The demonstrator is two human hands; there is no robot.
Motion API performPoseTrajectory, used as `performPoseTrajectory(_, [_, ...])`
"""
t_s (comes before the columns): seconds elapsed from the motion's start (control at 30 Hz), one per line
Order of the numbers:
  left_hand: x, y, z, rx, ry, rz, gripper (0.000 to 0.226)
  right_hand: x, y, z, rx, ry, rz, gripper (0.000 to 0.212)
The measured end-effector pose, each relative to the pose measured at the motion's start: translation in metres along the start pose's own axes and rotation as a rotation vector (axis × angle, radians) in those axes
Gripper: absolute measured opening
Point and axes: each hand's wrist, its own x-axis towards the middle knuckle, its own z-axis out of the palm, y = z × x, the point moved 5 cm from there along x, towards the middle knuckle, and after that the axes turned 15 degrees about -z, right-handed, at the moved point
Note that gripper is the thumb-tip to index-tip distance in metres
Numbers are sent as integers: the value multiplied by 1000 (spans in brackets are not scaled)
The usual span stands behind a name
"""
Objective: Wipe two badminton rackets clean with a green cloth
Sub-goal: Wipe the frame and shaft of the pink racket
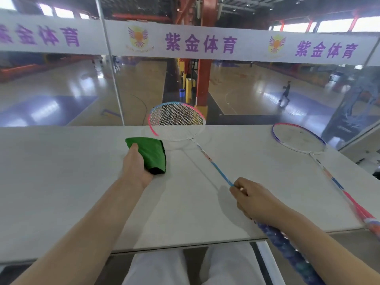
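My left hand (136, 164) grips a folded green cloth (151, 153) just above the white table (61, 182), left of centre. My right hand (254, 199) holds the first racket (213, 165) where the shaft meets the blue handle. Its pink, blue and white head is lifted over the table's far edge. The handle runs down past the near edge. A second racket (320, 162) lies flat on the table at the right, with a purple and pink head and a pink handle that reaches past the near right edge.
A glass wall (61, 89) with a white banner stands right behind the table's far edge. Beyond it lies a sports hall with wooden courts and a distant person. My legs in white trousers (164, 270) are under the table's near edge.
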Motion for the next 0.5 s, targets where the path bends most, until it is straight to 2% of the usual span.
performPoseTrajectory(0.13, [1,26,-30,-122,19,42,37,26,-18,21,40,-86,-62,28])
performPoseTrajectory(0.23, [3,39,-52,-191,46,59,36,47,-32,33,65,-153,-112,27])
performPoseTrajectory(0.4, [9,60,-77,-264,-66,96,31,79,-55,46,127,-231,-162,24])
performPoseTrajectory(0.5, [12,64,-87,-369,-90,48,49,96,-63,52,176,-265,-191,24])
